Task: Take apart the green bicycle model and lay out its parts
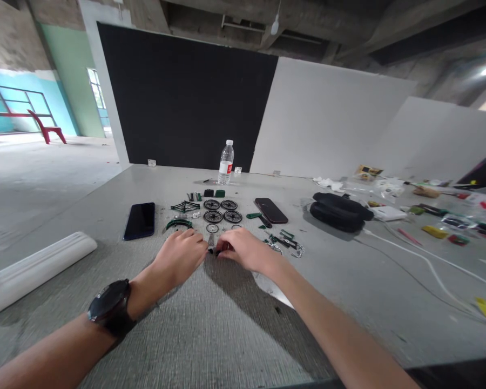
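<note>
My left hand [181, 253] is closed near the middle of the grey table, its fingertips meeting small dark parts [211, 250] between the two hands. From the right, my right hand [243, 248] pinches at the same dark parts, which are too small to name. Just beyond lie several black spoked toy wheels [213, 216], thin rings [212, 228] and a dark green toy bicycle frame [185, 206]. A curved green piece [180, 223] sits beyond my left hand. Small green and black parts with silver chain [287, 242] are spread right of my right hand.
Phones lie left [140, 221] and right [271, 210] of the parts. A water bottle [225, 165] stands behind them. At the right are a black case [340, 211], a white cable [421, 258] and clutter. A white roll-like object [44, 270] lies at the left.
</note>
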A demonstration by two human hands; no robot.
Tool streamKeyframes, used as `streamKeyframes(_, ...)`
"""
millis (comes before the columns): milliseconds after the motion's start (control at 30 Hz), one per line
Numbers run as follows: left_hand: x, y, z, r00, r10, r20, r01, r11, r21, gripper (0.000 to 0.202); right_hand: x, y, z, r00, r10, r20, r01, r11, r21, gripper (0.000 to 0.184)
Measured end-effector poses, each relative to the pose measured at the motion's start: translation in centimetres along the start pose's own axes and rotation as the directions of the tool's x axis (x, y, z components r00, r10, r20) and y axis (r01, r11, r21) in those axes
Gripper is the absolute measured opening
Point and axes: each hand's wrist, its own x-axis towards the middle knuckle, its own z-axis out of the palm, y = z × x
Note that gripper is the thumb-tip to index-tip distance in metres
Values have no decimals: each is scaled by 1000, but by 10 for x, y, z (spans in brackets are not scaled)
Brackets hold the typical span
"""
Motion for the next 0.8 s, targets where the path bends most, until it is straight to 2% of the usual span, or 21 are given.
streamKeyframes(333,2,2,-5,1000,-8,29,9,1000,-22,21,3,-12,2,999,5,-46,-7,999,-44,5)
streamKeyframes(800,3,3,-4,1000,-12,16,12,1000,-29,19,4,-13,2,999,9,-49,-12,998,-64,6)
